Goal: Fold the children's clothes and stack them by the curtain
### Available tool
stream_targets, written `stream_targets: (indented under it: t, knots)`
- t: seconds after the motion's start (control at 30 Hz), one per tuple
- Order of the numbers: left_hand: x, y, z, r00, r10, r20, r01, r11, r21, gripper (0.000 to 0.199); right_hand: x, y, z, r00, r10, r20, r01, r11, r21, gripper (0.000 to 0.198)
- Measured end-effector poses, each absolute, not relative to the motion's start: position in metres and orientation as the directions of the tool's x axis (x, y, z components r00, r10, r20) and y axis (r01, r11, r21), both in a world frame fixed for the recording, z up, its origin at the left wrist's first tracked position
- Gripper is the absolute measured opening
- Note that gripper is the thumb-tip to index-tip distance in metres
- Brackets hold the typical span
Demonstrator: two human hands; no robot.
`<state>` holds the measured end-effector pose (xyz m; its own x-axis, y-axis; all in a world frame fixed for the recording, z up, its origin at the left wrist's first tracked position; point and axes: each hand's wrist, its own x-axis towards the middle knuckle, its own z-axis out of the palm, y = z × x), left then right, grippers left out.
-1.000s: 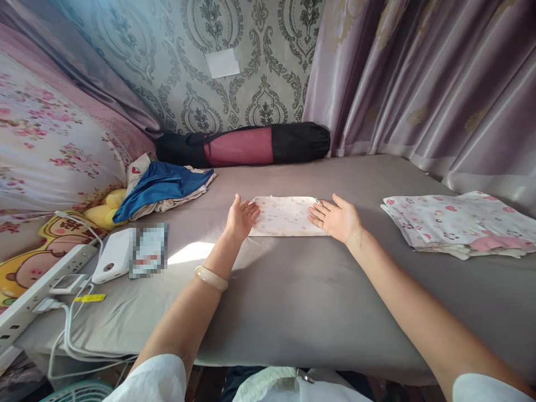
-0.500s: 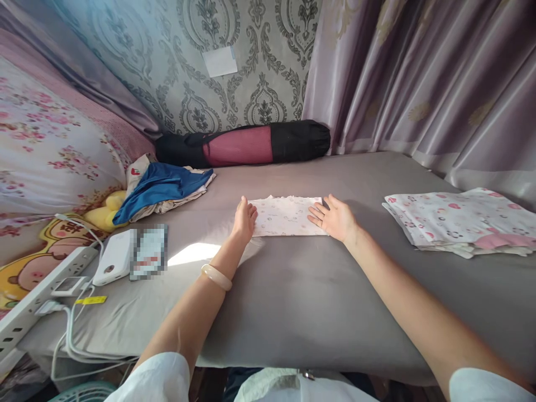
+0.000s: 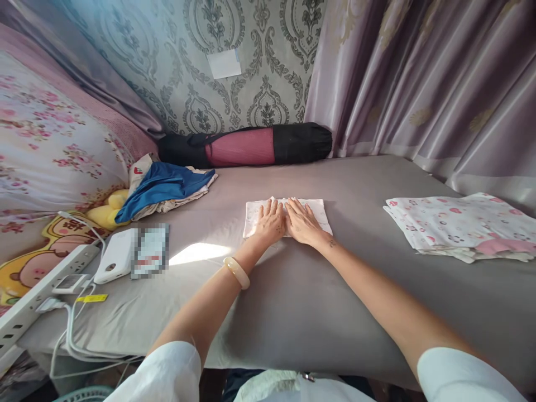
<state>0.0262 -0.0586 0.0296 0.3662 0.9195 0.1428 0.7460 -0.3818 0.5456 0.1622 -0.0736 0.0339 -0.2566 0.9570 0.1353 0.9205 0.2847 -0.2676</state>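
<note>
Straight, slightly parted fingers (image 3: pixel 274 206) lie palm-down on a small folded cloth (image 3: pixel 252 216), flat against it and gripping nothing. The left hand (image 3: pixel 270 220) points away from the body; the right hand (image 3: pixel 302 222) slants inward beside it, so close that any contact between them is hard to tell. Both forearms reach forward and converge, with a pale bangle (image 3: pixel 237 273) around the left wrist. The cloth is white with a faint pinkish print, folded into a neat wide rectangle, its middle covered by the hands. It lies on a grey-sheeted bed (image 3: pixel 301 318), in front of the person. Well apart, to the right, lies a larger folded printed fabric (image 3: pixel 452 223).
</note>
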Motion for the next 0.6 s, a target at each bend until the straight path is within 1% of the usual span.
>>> stream_targets:
  t: [0.1,0.2,0.27,0.43,0.6]
  knots:
    - [0.027,-0.053,0.025,0.395,0.908,0.142,0.805,-0.417,0.422,0.055,0.161,-0.069,0.029,-0.257,0.959,0.123,0.941,0.277,-0.194,0.059]
    - [0.025,-0.046,0.017,0.410,0.898,0.162,0.817,-0.440,0.373,0.055,0.163,-0.064,0.023,-0.269,0.952,0.143,0.942,0.291,-0.168,0.059]
    - [0.022,-0.042,0.011,0.410,0.896,0.168,0.811,-0.443,0.382,0.054,0.164,-0.062,0.018,-0.265,0.952,0.153,0.944,0.289,-0.162,0.059]
    - [0.016,-0.037,0.005,0.406,0.899,0.163,0.777,-0.434,0.456,0.051,0.165,-0.060,0.010,-0.254,0.956,0.150,0.946,0.278,-0.169,0.059]
    - [0.014,-0.035,0.005,0.414,0.888,0.199,0.756,-0.457,0.468,0.048,0.165,-0.060,0.013,-0.251,0.956,0.153,0.942,0.277,-0.191,0.058]
